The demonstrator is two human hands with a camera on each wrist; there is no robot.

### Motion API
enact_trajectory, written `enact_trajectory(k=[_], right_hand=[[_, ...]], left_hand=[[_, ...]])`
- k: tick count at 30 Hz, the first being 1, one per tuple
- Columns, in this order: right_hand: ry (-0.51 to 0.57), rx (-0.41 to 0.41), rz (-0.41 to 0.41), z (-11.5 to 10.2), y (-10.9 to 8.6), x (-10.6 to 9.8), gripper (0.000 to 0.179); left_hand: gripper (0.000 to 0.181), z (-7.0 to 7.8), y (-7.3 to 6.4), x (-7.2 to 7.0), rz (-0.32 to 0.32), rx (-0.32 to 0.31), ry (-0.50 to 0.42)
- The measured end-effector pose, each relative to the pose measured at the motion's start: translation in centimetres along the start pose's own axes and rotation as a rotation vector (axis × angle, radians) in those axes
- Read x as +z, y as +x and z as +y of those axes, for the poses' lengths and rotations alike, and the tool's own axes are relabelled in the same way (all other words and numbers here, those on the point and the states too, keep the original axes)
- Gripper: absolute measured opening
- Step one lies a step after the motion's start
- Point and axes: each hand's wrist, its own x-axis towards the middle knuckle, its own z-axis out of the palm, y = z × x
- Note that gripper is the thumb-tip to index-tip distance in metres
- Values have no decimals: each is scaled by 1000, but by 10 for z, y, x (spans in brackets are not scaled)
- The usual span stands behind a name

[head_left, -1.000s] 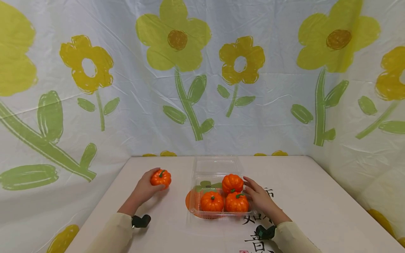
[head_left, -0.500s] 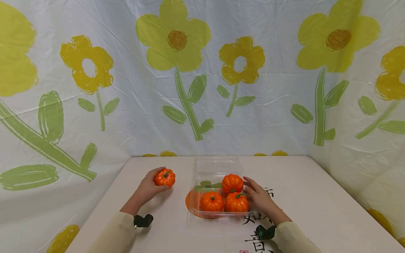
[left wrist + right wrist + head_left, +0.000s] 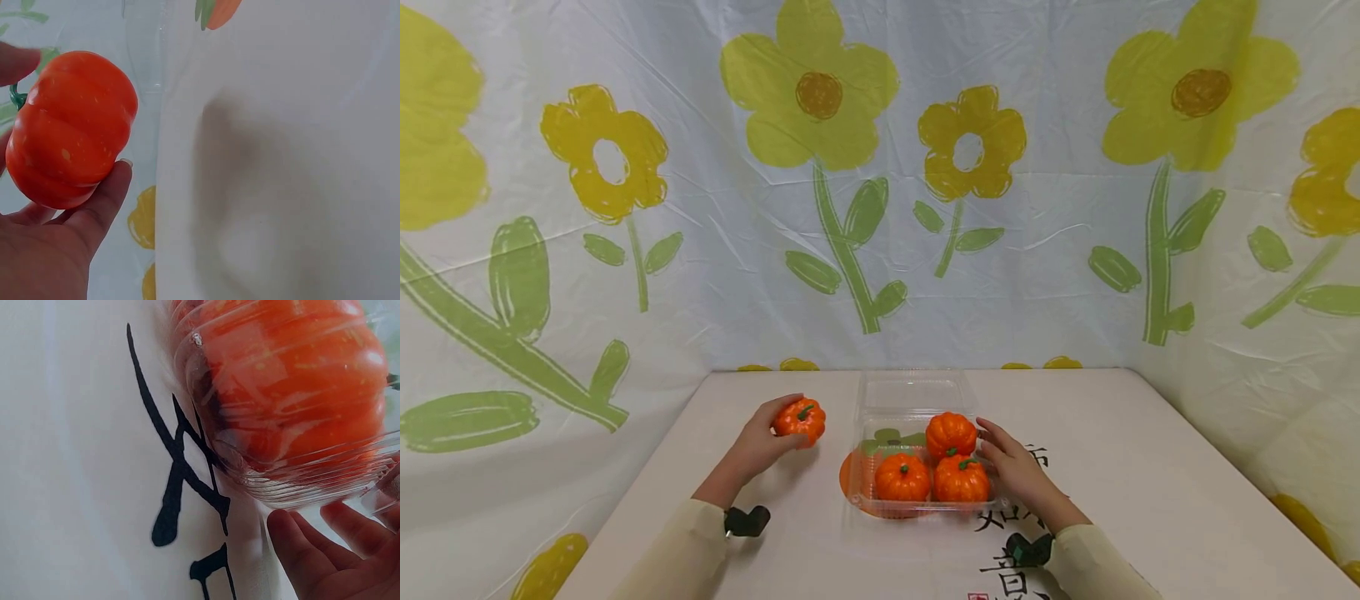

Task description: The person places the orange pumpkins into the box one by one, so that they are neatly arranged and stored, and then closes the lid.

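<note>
Orange and ribbed, a toy pumpkin [image 3: 801,417] sits gripped in the left hand [image 3: 758,444], held above the tabletop [image 3: 1150,483] just left of the clear plastic clamshell box [image 3: 910,392]. The right hand [image 3: 1015,467] rests with relaxed fingers against the box's right wall, beside the 3 pumpkins [image 3: 951,435] inside.

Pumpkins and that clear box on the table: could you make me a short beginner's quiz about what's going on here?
1. How many pumpkins lie in the clear box?
2. True or false: the left hand holds a pumpkin outside the box.
3. The right hand is: A) lifting a pumpkin, B) resting against the box's side, C) flat on the far table edge.

Key:
1. Three.
2. True; the left wrist view shows fingers curled round it.
3. B; its fingers lie against the box wall, gripping nothing.
</note>
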Motion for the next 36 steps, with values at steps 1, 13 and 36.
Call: enact_trajectory(k=[1,13,36], right_hand=[[-1,-2,-2,-1,0,0,50],[7,8,-7,-4,-3,0,49],[-10,-8,0,-1,-2,-1,50]], left_hand=[[64,1,0,0,4,9,2],[47,12,2,8,-6,52,-8],[45,40,7,20,-46,200,32]])
